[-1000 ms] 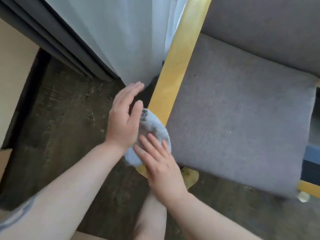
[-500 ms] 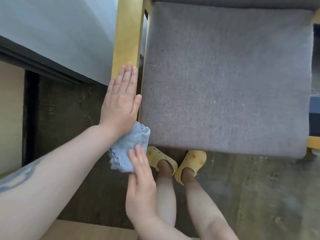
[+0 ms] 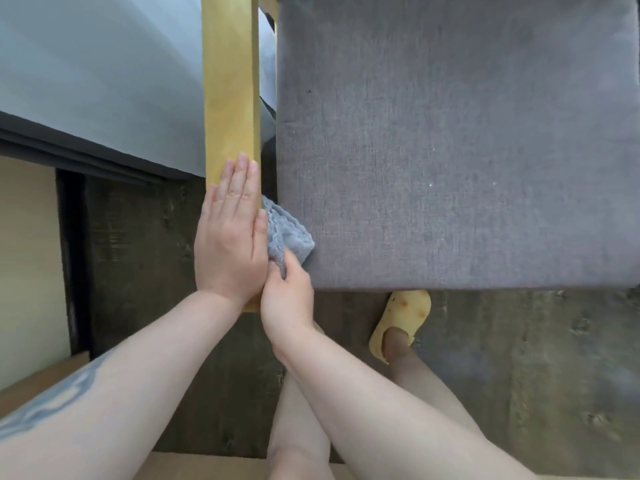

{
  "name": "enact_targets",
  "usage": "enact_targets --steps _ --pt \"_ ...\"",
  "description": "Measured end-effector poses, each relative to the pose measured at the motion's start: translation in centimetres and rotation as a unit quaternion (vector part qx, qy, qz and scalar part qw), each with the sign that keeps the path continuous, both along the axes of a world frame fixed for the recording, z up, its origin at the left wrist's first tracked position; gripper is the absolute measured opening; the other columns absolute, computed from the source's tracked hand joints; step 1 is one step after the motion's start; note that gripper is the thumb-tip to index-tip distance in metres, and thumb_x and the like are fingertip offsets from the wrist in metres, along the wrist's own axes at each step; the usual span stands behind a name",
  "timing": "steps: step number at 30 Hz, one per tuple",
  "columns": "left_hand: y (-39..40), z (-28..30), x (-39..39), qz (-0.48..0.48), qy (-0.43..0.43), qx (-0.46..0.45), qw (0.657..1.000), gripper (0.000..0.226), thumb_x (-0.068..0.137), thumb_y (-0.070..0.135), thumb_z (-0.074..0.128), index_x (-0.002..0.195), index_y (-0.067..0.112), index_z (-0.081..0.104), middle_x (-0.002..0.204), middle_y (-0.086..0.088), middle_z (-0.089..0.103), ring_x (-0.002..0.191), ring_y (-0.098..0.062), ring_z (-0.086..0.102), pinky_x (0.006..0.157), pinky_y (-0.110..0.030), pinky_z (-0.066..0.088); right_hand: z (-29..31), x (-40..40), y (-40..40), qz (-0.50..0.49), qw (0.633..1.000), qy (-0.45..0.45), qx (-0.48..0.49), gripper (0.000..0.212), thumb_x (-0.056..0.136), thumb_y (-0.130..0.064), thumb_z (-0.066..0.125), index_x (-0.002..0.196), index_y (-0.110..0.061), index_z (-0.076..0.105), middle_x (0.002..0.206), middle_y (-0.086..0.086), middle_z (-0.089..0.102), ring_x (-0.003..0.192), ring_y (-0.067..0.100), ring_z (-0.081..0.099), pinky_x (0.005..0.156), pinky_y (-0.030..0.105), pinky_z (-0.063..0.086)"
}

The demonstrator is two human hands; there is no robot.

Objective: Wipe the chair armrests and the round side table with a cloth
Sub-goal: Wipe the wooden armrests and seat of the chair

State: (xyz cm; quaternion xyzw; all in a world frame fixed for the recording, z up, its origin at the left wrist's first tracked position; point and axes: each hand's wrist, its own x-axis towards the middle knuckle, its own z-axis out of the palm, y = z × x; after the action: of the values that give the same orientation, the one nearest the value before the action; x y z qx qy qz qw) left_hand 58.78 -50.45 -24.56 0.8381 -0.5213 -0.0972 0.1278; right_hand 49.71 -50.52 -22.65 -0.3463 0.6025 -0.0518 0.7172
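Grey cloth (image 3: 289,230), prob. in right hand (image 3: 287,299)

The armrest (image 3: 231,81) is running along the left of the seat (image 3: 450,143), with a narrow gap between them. The left hand (image 3: 230,233) is lying flat on the armrest's near end. The cloth (image 3: 285,233) is being held just right of that hand, over the gap, by the right hand (image 3: 287,299). A foot (image 3: 398,323) is standing before the seat.
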Motion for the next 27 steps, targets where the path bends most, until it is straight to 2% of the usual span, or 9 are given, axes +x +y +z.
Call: enact_targets --steps 3,6,8,10,16,18,20,25,27 --pt "0.1 -0.2 0.1 -0.007 0.010 -0.009 1.000 0.051 0.099 0.012 0.033 0.149 0.005 0.030 0.157 -0.007 0.025 0.147 -0.019 0.016 0.121 -0.033 0.010 1.1 -0.5 0.4 -0.022 1.000 0.016 -0.012 0.026 0.096 -0.014 0.042 0.106 -0.024 0.064 0.098 -0.010 0.068 0.090 0.009 0.058 0.084 0.024 0.045" --pt "0.1 -0.2 0.0 -0.011 0.003 -0.006 1.000 0.051 0.099 0.015 0.031 0.149 0.005 0.029 0.158 -0.007 0.024 0.148 -0.019 0.016 0.121 -0.036 0.012 0.9 -0.4 -0.3 0.012 1.000 0.013 0.005 0.029 0.096 -0.012 0.043 0.114 -0.021 0.063 0.107 -0.009 0.067 0.097 0.006 0.058 0.089 0.022 0.044" --pt "0.2 -0.2 0.0 -0.012 0.001 -0.005 1.000 0.052 0.099 0.015 0.030 0.149 0.005 0.029 0.158 -0.007 0.024 0.148 -0.019 0.016 0.121 -0.037 0.013 -0.6 0.6 -1.2 0.022 0.999 0.042 0.007 0.029 0.094 -0.014 0.045 0.114 -0.022 0.064 0.111 -0.004 0.068 0.105 0.017 0.060 0.096 0.033 0.046" --pt "0.2 -0.3 0.1 -0.014 0.000 -0.007 1.000 0.052 0.098 0.015 0.030 0.149 0.005 0.029 0.157 -0.008 0.025 0.147 -0.020 0.016 0.120 -0.038 0.015 -0.8 1.2 -1.3 -0.001 0.998 0.056 0.010 0.024 0.092 -0.015 0.047 0.104 -0.020 0.067 0.102 -0.001 0.070 0.101 0.022 0.062 0.093 0.038 0.048" --pt "0.5 -0.6 0.3 -0.005 0.024 -0.046 0.999 0.048 0.098 0.008 0.034 0.146 0.003 0.036 0.154 -0.009 0.032 0.146 -0.021 0.023 0.119 -0.042 0.021 0.8 -0.1 -0.7 -0.004 1.000 -0.013 0.002 0.021 0.097 -0.017 0.045 0.089 -0.024 0.064 0.088 -0.011 0.067 0.084 0.008 0.059 0.077 0.023 0.047" --pt "0.5 -0.7 0.2 0.006 0.036 -0.064 0.997 0.047 0.098 0.005 0.036 0.145 0.002 0.038 0.153 -0.010 0.034 0.145 -0.022 0.025 0.118 -0.043 0.022 -0.1 0.7 -0.9 0.028 1.000 -0.001 0.003 0.019 0.099 -0.020 0.043 0.097 -0.028 0.061 0.100 -0.008 0.066 0.093 0.010 0.057 0.084 0.025 0.046" --pt "0.5 -0.7 0.1 0.009 0.044 -0.068 0.997 0.047 0.097 0.003 0.037 0.144 0.002 0.039 0.153 -0.011 0.035 0.145 -0.022 0.026 0.118 -0.043 0.023 -0.8 1.3 -1.0 0.015 1.000 -0.001 0.023 0.029 0.098 -0.023 0.043 0.120 -0.024 0.061 0.120 -0.005 0.064 0.111 0.012 0.057 0.100 0.034 0.043" --pt "0.5 -0.8 0.4 0.006 0.047 -0.075 0.996 0.047 0.096 0.002 0.036 0.143 0.002 0.040 0.152 -0.011 0.036 0.144 -0.023 0.027 0.118 -0.043 0.023 1.6 -1.1 -0.5 -0.068 0.993 -0.090 0.042 0.028 0.101 -0.019 0.043 0.118 -0.023 0.065 0.115 -0.006 0.068 0.112 0.009 0.060 0.102 0.033 0.045" --pt "0.8 -0.9 0.4 0.004 0.059 -0.086 0.995 0.048 0.095 0.000 0.038 0.143 0.002 0.041 0.151 -0.011 0.037 0.144 -0.022 0.027 0.118 -0.044 0.023 2.9 -2.0 -0.2 -0.055 0.990 -0.124 0.028 0.031 0.101 -0.017 0.043 0.124 -0.026 0.062 0.119 -0.011 0.066 0.115 0.003 0.057 0.103 0.029 0.043"
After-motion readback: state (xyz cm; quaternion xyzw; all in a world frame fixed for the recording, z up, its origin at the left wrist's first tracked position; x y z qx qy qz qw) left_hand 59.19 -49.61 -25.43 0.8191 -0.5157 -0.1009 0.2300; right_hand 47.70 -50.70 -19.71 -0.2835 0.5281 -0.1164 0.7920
